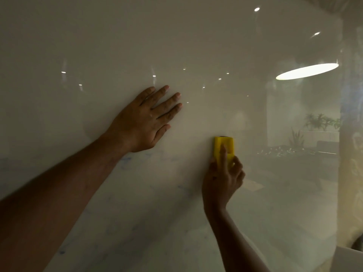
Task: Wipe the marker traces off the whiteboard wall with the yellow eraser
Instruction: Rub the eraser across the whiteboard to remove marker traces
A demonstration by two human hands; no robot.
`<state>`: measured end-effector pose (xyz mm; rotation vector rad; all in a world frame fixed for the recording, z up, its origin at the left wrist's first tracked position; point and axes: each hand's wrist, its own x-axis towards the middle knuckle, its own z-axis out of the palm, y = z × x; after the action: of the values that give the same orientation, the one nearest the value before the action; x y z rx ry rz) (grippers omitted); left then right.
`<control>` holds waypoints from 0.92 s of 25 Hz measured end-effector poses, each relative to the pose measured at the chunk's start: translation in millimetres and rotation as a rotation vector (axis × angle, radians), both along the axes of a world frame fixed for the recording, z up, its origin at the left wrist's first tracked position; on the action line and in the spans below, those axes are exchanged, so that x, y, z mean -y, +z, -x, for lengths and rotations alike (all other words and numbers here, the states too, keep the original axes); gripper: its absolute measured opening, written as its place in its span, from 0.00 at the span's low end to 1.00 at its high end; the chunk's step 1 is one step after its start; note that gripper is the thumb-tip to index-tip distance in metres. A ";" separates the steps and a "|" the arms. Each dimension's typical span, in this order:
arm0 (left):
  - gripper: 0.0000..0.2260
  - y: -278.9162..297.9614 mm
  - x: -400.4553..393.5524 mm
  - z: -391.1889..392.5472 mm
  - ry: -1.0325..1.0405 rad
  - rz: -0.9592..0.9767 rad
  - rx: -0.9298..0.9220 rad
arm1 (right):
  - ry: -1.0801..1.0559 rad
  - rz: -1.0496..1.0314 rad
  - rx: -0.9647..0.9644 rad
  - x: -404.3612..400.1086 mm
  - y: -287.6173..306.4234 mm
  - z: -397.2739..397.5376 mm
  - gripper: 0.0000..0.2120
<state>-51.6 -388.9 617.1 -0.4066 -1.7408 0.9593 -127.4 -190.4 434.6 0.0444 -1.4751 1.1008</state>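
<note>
The whiteboard wall [176, 46] is filling nearly the whole head view, glossy and throwing back ceiling lights and a dim room. There is one wall, two hands and one eraser. Faint blue marker traces [125, 159] are showing as several pale smears rather than clean lines: one patch is sitting just below the left wrist, and fainter ones are trailing lower down, under both forearms; too washed out to count exactly.

The left hand [144, 122] is lying flat on the board with fingers straight and slightly spread, holding nothing, apparently bracing the body. The right hand [223, 178] is gripping the yellow eraser [224, 149], one finger running up its back and the others curled round its lower end, so that the eraser is standing upright above the knuckles and seemingly pressed against the board, below and to the right of the left hand.

Judging by this, the wiping step is under way and the area around the eraser is looking clean already. The next move is calling for the right hand to be carrying the eraser down and leftward, toward the smears beneath the left wrist, keeping its face flat and pressed, with overlapping strokes
</note>
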 end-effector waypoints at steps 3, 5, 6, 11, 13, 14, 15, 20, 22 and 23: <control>0.28 5.0 4.5 -5.9 0.002 0.051 0.056 | -0.032 -0.747 -0.320 35.3 -32.6 -23.5 0.26; 0.27 8.8 12.2 -13.1 -0.027 0.071 0.083 | -0.028 -0.756 -0.307 28.5 -16.9 -21.4 0.25; 0.26 9.5 17.4 -17.5 -0.045 0.072 0.095 | 0.026 -0.480 -0.177 27.2 -6.2 -21.9 0.25; 0.25 14.3 44.1 -39.5 -0.069 0.062 0.108 | 0.025 -0.689 -0.335 71.6 -17.0 -52.3 0.26; 0.25 14.5 54.3 -47.6 -0.061 0.047 0.098 | -0.009 -0.795 -0.390 66.9 -5.9 -49.3 0.25; 0.25 14.1 58.8 -51.3 -0.060 0.036 0.091 | 0.011 -0.600 -0.277 62.5 4.5 -43.3 0.25; 0.25 13.5 63.7 -55.2 -0.063 0.024 0.085 | 0.077 -0.283 -0.129 61.5 16.7 -44.1 0.25; 0.25 10.9 83.4 -71.0 -0.038 -0.031 0.056 | 0.006 -0.827 -0.457 96.7 -3.7 -70.8 0.20; 0.25 9.3 92.8 -76.8 -0.021 -0.040 0.044 | -0.004 -0.777 -0.397 86.3 15.6 -59.6 0.22; 0.25 8.4 98.5 -80.7 -0.015 -0.045 0.040 | 0.055 -0.480 -0.218 85.0 27.7 -57.7 0.23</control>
<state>29.1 -487.4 625.5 -0.4120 -1.7902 0.9055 -69.7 -275.4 462.3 0.5269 -1.5144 0.7372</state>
